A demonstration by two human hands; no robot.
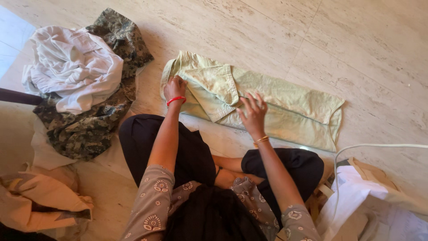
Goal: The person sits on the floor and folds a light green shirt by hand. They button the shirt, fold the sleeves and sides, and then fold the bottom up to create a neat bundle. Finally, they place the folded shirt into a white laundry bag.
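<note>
Nearest the camera are the crossed legs in black trousers [187,151], with patterned sleeves reaching forward over them. The left hand [174,88], red band at the wrist, is closed on the waist end of the pale green trousers [276,105], pinching cloth. The right hand [253,112] lies open, fingers spread, pressing the folded flap. If that flat hand slides, the fold may well bunch. Further left lies a heap with a white garment [73,67] on camouflage cloth [89,129]
</note>
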